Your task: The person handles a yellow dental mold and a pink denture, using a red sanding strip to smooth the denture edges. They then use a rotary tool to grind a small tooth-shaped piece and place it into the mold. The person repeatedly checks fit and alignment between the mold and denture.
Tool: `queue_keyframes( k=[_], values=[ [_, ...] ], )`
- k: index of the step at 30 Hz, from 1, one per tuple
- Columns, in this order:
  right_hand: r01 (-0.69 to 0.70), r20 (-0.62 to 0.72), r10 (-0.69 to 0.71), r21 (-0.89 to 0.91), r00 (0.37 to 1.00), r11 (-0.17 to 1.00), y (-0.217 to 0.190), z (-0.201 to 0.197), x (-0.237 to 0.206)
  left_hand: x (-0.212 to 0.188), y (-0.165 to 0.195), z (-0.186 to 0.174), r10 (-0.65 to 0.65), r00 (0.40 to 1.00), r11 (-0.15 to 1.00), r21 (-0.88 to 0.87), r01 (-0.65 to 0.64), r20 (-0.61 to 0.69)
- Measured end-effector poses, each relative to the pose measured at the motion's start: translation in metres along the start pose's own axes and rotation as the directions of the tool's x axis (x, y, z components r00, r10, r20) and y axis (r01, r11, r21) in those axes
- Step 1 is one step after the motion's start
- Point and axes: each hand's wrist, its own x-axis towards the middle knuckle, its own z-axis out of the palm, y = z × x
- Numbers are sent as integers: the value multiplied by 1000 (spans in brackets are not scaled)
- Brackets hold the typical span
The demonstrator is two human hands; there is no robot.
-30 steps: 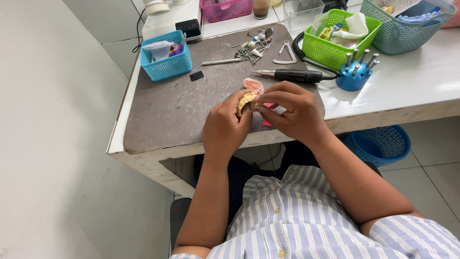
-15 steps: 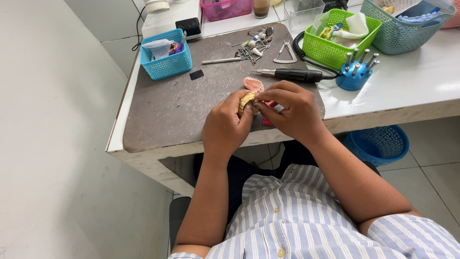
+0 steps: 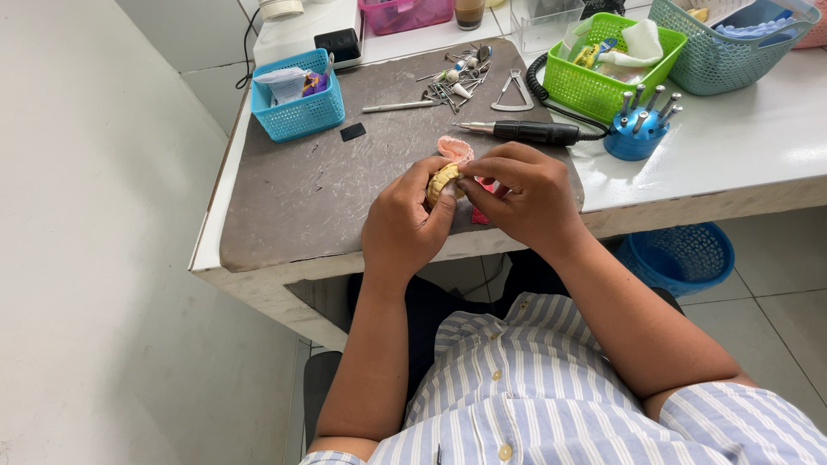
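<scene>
My left hand (image 3: pixel 403 226) grips a small yellowish dental cast (image 3: pixel 443 182) over the front of a grey work mat (image 3: pixel 310 194). My right hand (image 3: pixel 524 195) is closed beside it, its fingertips pressed against the cast; a bit of red or pink shows under that hand (image 3: pixel 479 214), and I cannot tell what it is. Just beyond the hands a pink denture piece (image 3: pixel 454 148) lies on the mat.
A black handpiece (image 3: pixel 530 132) with a coiled cable lies behind the hands. A blue bur stand (image 3: pixel 636 136), green basket (image 3: pixel 603 82), teal baskets (image 3: pixel 297 112) (image 3: pixel 732 52), scattered metal tools (image 3: pixel 457 77) and a blue bin (image 3: pixel 680 257) under the table surround them.
The hands have shifted slightly; the right fingers have closed tighter over the cast, and the thin tool tip seen before is hidden.
</scene>
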Motion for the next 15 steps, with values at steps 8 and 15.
queue_keyframes(
  k=[8, 15],
  values=[
    [164, -54, -174, -156, 983, 974, 2, 2, -5, -1, 2, 1, 8, 1000, 1000, 25, -7, -21],
    [211, -43, -217, -120, 975, 970, 5, 1, -6, 0, 0, 0, -8, 1000, 998, -63, 8, -5]
  ],
)
